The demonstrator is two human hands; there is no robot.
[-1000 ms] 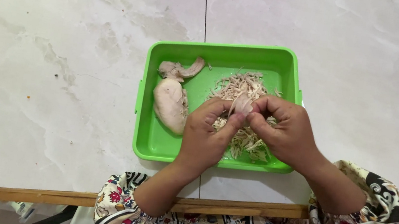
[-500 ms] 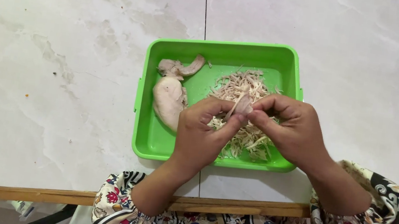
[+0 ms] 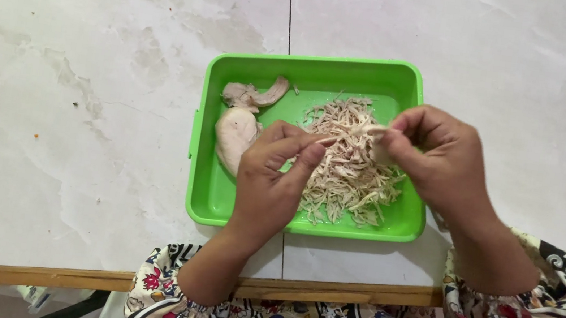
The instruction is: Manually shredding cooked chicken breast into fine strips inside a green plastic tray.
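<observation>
Right hand over the right half of the green tray, fingers pinched on a pale chunk of cooked chicken held just above the tray's contents; a thin strand runs off the chunk toward the other hand. Left hand over the tray's middle, thumb and forefinger closed on the far end of that strand, so the meat is stretched between the two hands, which sit apart from each other. Directly below the held chunk, on the tray floor, a loose heap of shredded chicken fills the tray's right and centre, reaching close to its near wall. In the tray's left part, beside the left hand's knuckles, lies a whole piece of chicken, pale and smooth, with a smaller greyish scrap just beyond it toward the tray's far left corner. Tray is rectangular with rounded corners and sits flat on a pale marbled surface, straddling a dark joint line that runs away from the tray's far edge. Nearer than the tray, a wooden strip borders the surface; patterned floral sleeves cover both forearms on the near side of the tray.
</observation>
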